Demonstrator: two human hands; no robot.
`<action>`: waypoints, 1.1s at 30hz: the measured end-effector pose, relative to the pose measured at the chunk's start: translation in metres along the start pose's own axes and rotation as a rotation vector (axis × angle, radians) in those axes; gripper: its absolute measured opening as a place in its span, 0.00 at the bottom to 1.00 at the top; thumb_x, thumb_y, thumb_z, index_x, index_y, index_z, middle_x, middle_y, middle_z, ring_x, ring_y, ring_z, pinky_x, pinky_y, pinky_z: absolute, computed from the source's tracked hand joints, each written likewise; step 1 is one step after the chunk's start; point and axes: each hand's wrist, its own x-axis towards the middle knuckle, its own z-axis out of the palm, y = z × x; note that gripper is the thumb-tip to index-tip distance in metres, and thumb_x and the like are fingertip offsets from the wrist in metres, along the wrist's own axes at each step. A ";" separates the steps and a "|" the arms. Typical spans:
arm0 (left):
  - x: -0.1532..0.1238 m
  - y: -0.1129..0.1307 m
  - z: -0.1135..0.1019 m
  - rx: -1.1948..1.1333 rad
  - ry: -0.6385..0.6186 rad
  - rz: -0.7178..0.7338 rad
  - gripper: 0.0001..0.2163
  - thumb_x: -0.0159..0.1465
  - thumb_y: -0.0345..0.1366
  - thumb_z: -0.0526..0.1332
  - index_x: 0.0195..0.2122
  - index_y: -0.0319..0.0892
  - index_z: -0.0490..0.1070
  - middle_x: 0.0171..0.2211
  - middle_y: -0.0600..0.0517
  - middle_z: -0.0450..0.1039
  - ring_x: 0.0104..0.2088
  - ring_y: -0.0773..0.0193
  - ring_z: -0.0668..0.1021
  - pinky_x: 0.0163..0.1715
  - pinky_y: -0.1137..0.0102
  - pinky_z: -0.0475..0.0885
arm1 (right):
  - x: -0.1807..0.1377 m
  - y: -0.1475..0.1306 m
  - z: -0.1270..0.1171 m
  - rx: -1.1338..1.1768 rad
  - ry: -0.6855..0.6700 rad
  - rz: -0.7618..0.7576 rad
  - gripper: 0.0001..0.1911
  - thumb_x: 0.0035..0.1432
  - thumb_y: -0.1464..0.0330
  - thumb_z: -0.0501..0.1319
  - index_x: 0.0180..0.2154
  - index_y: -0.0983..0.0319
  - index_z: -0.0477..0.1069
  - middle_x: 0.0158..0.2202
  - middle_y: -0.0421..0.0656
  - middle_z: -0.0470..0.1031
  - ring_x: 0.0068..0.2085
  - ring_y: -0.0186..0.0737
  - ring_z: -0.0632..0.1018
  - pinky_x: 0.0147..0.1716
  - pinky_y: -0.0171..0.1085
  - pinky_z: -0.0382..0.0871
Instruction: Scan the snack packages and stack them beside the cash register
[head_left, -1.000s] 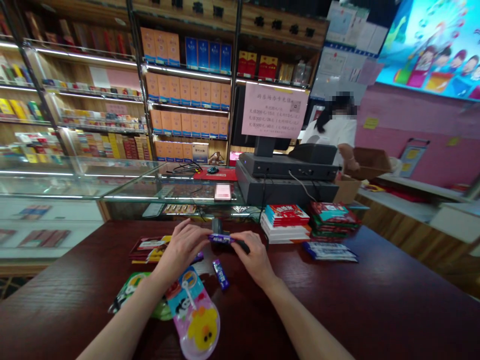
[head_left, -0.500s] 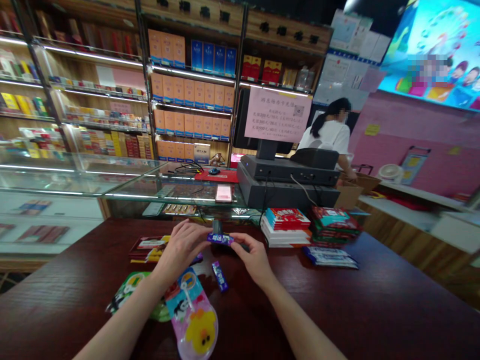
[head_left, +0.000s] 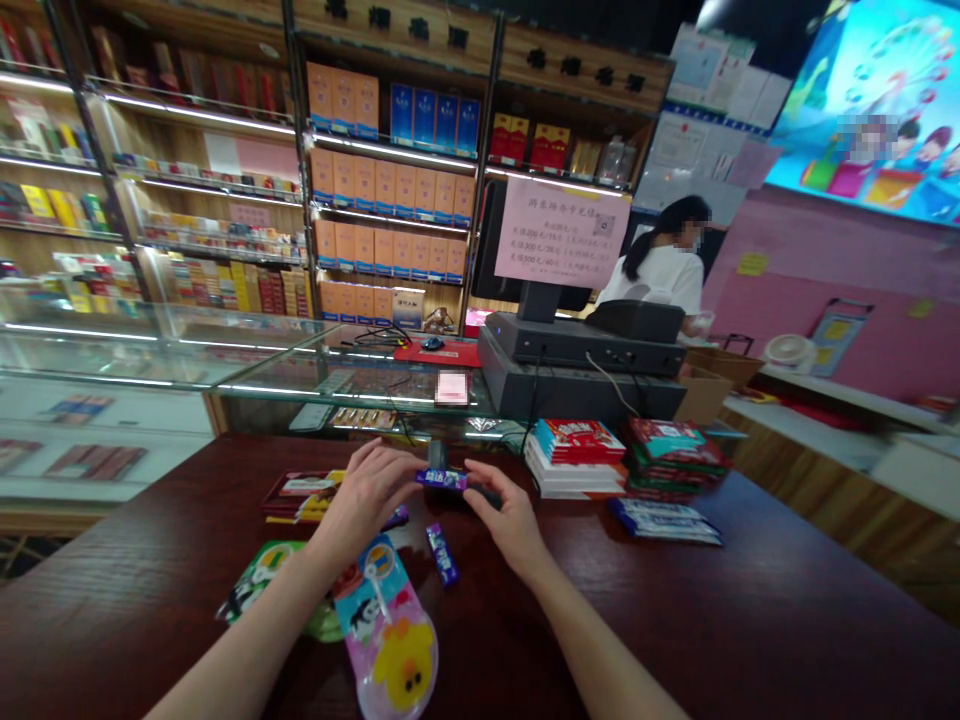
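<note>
A small purple stick pack of chewing gum [head_left: 444, 479] is held level above the table, its printed side towards me. My left hand [head_left: 377, 487] pinches its left end between thumb and fingers. At the right end is my right hand [head_left: 504, 508], with thumb and index finger around the tip of the pack. Below lies a second purple gum pack [head_left: 442, 554], flat on the table. Under my left wrist are a long bag with a yellow chick [head_left: 405, 665] and a green packet [head_left: 262, 575]. A dark upright device [head_left: 438, 455] stands just behind the held pack, partly hidden.
Brown and yellow packets [head_left: 300, 497] lie left of my hand. Stacked red and white boxes [head_left: 576, 455], dark red and green packs [head_left: 675, 460] and blue packets [head_left: 666, 521] are at the right. Behind stand a monitor with a pink sign [head_left: 556, 230], glass counters and a person [head_left: 660, 265].
The view has shifted slightly. My right thumb and index finger have parted a little at the pack's end; the left hand keeps its pinch.
</note>
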 end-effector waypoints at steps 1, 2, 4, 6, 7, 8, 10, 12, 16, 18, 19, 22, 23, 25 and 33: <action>0.000 -0.001 0.000 0.002 0.002 -0.004 0.09 0.70 0.40 0.58 0.50 0.51 0.72 0.46 0.53 0.80 0.48 0.61 0.78 0.63 0.54 0.58 | 0.000 0.001 -0.001 0.002 0.003 -0.001 0.20 0.59 0.64 0.64 0.53 0.57 0.74 0.45 0.45 0.81 0.47 0.46 0.81 0.51 0.45 0.74; 0.000 -0.001 -0.001 0.003 0.002 -0.008 0.09 0.70 0.40 0.59 0.49 0.51 0.73 0.45 0.53 0.80 0.48 0.61 0.79 0.63 0.55 0.59 | 0.001 0.002 -0.001 -0.001 0.008 -0.007 0.20 0.59 0.65 0.64 0.54 0.57 0.74 0.46 0.45 0.81 0.47 0.45 0.81 0.52 0.46 0.74; 0.000 -0.003 -0.002 0.004 0.004 -0.019 0.08 0.70 0.41 0.59 0.48 0.50 0.73 0.45 0.53 0.80 0.47 0.60 0.79 0.62 0.55 0.59 | 0.002 0.005 -0.003 -0.025 0.031 -0.029 0.20 0.59 0.66 0.64 0.54 0.56 0.73 0.47 0.45 0.81 0.48 0.45 0.80 0.54 0.47 0.72; 0.000 -0.005 -0.003 0.005 0.010 -0.030 0.08 0.70 0.41 0.58 0.47 0.50 0.73 0.44 0.53 0.80 0.47 0.60 0.79 0.63 0.54 0.58 | 0.002 0.009 -0.005 -0.074 0.060 -0.057 0.20 0.59 0.68 0.63 0.53 0.55 0.73 0.47 0.45 0.80 0.50 0.46 0.79 0.55 0.49 0.71; -0.001 -0.006 -0.003 0.006 0.015 -0.034 0.08 0.70 0.42 0.58 0.47 0.50 0.73 0.44 0.53 0.80 0.47 0.60 0.79 0.63 0.54 0.58 | 0.003 0.011 -0.006 -0.102 0.072 -0.068 0.19 0.59 0.69 0.62 0.53 0.55 0.73 0.47 0.45 0.80 0.50 0.46 0.79 0.55 0.49 0.71; -0.001 -0.008 -0.003 0.007 0.020 -0.037 0.08 0.70 0.42 0.58 0.47 0.50 0.73 0.43 0.53 0.81 0.47 0.60 0.79 0.63 0.54 0.57 | 0.003 0.013 -0.007 -0.128 0.079 -0.077 0.19 0.59 0.70 0.62 0.53 0.55 0.73 0.47 0.45 0.80 0.50 0.47 0.79 0.55 0.50 0.71; -0.002 -0.011 -0.002 0.006 0.032 -0.050 0.09 0.69 0.43 0.59 0.47 0.50 0.74 0.44 0.53 0.81 0.47 0.60 0.79 0.64 0.53 0.57 | 0.003 0.016 -0.008 -0.168 0.080 -0.093 0.19 0.59 0.71 0.61 0.53 0.55 0.73 0.47 0.45 0.79 0.50 0.47 0.79 0.55 0.50 0.71; -0.003 -0.013 0.001 -0.004 0.042 -0.078 0.09 0.68 0.44 0.60 0.47 0.50 0.74 0.44 0.53 0.81 0.46 0.60 0.80 0.64 0.53 0.58 | 0.002 0.015 -0.009 -0.192 0.073 -0.108 0.19 0.60 0.71 0.60 0.54 0.55 0.73 0.48 0.45 0.79 0.50 0.47 0.79 0.55 0.50 0.71; -0.003 -0.017 0.005 -0.051 0.048 -0.158 0.11 0.67 0.47 0.61 0.46 0.50 0.75 0.43 0.52 0.82 0.46 0.58 0.80 0.63 0.51 0.59 | 0.000 0.004 -0.007 -0.223 0.055 -0.132 0.19 0.62 0.70 0.60 0.54 0.54 0.72 0.49 0.44 0.79 0.51 0.46 0.78 0.56 0.49 0.69; -0.002 -0.016 0.006 -0.076 0.044 -0.166 0.12 0.67 0.48 0.61 0.46 0.50 0.75 0.44 0.52 0.81 0.46 0.58 0.80 0.63 0.51 0.59 | -0.001 -0.002 -0.005 -0.204 0.044 -0.121 0.18 0.62 0.68 0.61 0.55 0.54 0.72 0.50 0.44 0.80 0.51 0.46 0.78 0.57 0.48 0.69; -0.002 -0.015 0.006 -0.084 0.043 -0.156 0.12 0.67 0.47 0.61 0.47 0.50 0.75 0.44 0.53 0.81 0.46 0.59 0.80 0.64 0.50 0.58 | -0.001 -0.005 -0.004 -0.178 0.041 -0.107 0.18 0.63 0.66 0.61 0.55 0.54 0.72 0.50 0.44 0.80 0.51 0.46 0.79 0.56 0.48 0.69; 0.000 -0.009 0.003 -0.080 0.045 -0.094 0.10 0.67 0.44 0.62 0.47 0.50 0.74 0.44 0.53 0.81 0.46 0.60 0.80 0.64 0.51 0.57 | -0.001 -0.009 -0.002 -0.068 0.036 -0.041 0.18 0.64 0.62 0.62 0.55 0.56 0.72 0.47 0.44 0.82 0.49 0.46 0.80 0.54 0.46 0.71; 0.000 -0.006 0.002 -0.073 0.051 -0.072 0.09 0.67 0.42 0.62 0.47 0.50 0.74 0.44 0.54 0.80 0.47 0.60 0.79 0.64 0.52 0.57 | -0.001 -0.009 -0.002 -0.038 0.038 -0.024 0.18 0.64 0.61 0.62 0.54 0.56 0.72 0.46 0.44 0.82 0.48 0.46 0.81 0.53 0.45 0.72; 0.001 0.001 -0.001 -0.055 0.061 -0.033 0.07 0.68 0.40 0.61 0.46 0.50 0.74 0.44 0.54 0.80 0.47 0.61 0.79 0.64 0.54 0.57 | -0.001 -0.009 -0.002 -0.014 0.045 -0.008 0.18 0.63 0.61 0.63 0.53 0.57 0.73 0.43 0.44 0.83 0.46 0.45 0.81 0.52 0.45 0.72; 0.001 0.006 -0.001 -0.031 0.104 0.042 0.06 0.69 0.37 0.60 0.46 0.49 0.74 0.43 0.53 0.79 0.46 0.63 0.78 0.63 0.55 0.58 | -0.004 -0.009 0.000 -0.119 0.088 -0.097 0.14 0.61 0.64 0.65 0.49 0.54 0.76 0.42 0.42 0.82 0.45 0.45 0.80 0.50 0.43 0.69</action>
